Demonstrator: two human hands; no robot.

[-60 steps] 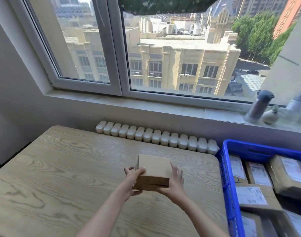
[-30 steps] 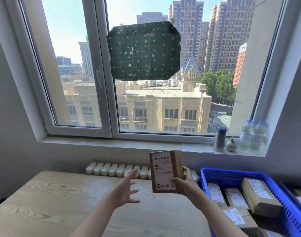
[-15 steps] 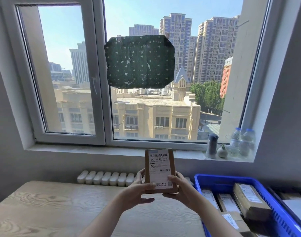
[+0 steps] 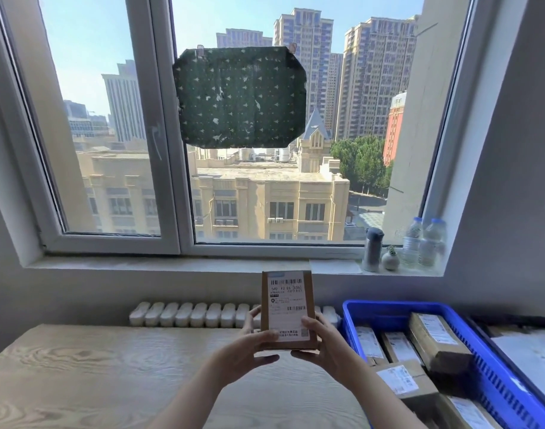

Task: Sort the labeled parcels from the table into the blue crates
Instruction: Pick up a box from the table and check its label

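Observation:
A small brown cardboard parcel (image 4: 286, 308) stands upright in the air above the wooden table (image 4: 79, 376), its white shipping label facing me. My left hand (image 4: 246, 351) grips its lower left edge, thumb across the front. My right hand (image 4: 323, 345) grips its lower right edge. To the right a blue crate (image 4: 385, 308) holds several labeled brown parcels (image 4: 435, 342). The edge of a second blue crate (image 4: 518, 382) shows at the far right.
A white radiator (image 4: 203, 314) runs along the wall behind the table. On the windowsill stand a grey flask (image 4: 373, 249), a small round vase (image 4: 390, 260) and two water bottles (image 4: 422, 243). A dark green cloth (image 4: 240, 97) hangs on the window.
The parcel was lifted off the table and turned upright with its label toward me. My left hand let go briefly, then took hold again. The view tilted up.

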